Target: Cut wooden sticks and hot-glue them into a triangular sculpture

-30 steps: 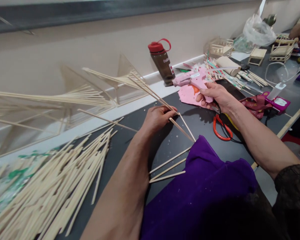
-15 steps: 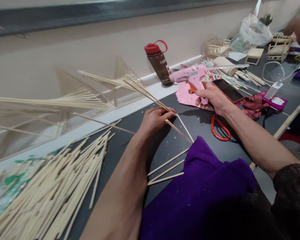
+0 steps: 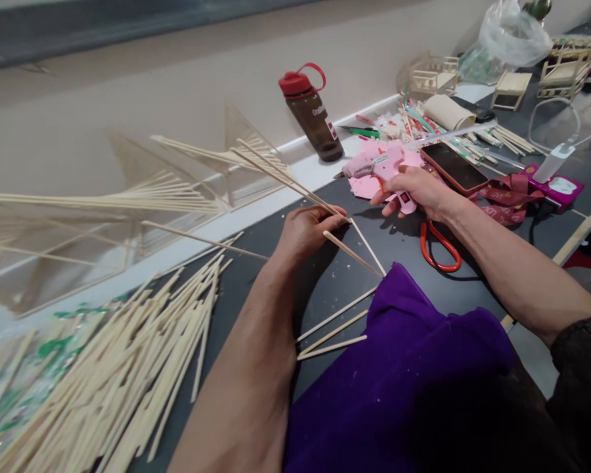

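My left hand (image 3: 308, 230) pinches thin wooden sticks (image 3: 288, 182) where their ends meet. Two of these point up and left toward the wall, and other sticks (image 3: 367, 246) run from near the fingertips down to the purple cloth (image 3: 404, 368). My right hand (image 3: 418, 190) is around the handle of a pink hot glue gun (image 3: 381, 161), a long clear glue stick (image 3: 453, 135) poking from its back. The gun's nozzle points left, low over a pink glue-spotted pad (image 3: 362, 188). Some of the right fingers are loosely stretched beneath the handle.
A big pile of loose sticks (image 3: 142, 355) lies at left. Stick frames (image 3: 177, 197) lean along the wall by a red-capped bottle (image 3: 315, 121). To the right are red-handled scissors (image 3: 438, 253), a phone (image 3: 456, 165), a purple power box (image 3: 559, 187) and small stick furniture (image 3: 512, 90).
The glue gun has come down toward the pink pad and its nozzle now shows. My right fingers have loosened somewhat. My left hand keeps its pinch. The other person's hand has left the view.
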`<state>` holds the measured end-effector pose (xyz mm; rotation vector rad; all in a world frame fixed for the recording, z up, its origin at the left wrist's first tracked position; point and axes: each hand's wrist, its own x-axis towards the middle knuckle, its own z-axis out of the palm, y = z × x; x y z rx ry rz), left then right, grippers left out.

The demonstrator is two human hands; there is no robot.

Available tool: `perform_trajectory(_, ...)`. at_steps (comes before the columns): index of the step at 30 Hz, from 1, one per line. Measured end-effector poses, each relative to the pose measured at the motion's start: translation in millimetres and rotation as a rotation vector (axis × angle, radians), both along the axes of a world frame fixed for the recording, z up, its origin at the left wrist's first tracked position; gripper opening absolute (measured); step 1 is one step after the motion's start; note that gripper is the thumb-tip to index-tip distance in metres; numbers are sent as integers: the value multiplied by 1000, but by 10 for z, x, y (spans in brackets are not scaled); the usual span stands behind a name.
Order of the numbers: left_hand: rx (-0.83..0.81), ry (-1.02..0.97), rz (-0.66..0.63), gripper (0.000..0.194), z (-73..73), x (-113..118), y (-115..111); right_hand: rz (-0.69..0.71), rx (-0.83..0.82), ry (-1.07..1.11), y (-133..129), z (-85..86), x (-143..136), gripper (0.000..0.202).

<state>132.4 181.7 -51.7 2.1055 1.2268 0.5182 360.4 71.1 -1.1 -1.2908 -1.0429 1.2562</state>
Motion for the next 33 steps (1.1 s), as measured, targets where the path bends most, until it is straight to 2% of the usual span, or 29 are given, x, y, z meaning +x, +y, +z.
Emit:
perform_trajectory(10, -58, -56, 65, 38, 88, 31, -97, 98, -82, -125, -4, -2, 41, 23)
perform_trajectory(15, -78, -57, 94, 36, 120, 33, -129, 146, -51, -135, 15, -20, 34, 9)
perform_trajectory(18, -80, -71, 95, 37, 142, 36, -150, 168, -44, -148, 23, -19, 12, 19)
perform_trajectory(24, -136, -118, 142, 51, 137, 49, -164, 187, -82, -245, 7, 12, -66, 25)
perform_trajectory(33, -138, -142, 127, 46, 109, 33, -137, 191, -57, -308, 20, -3, -118, 28)
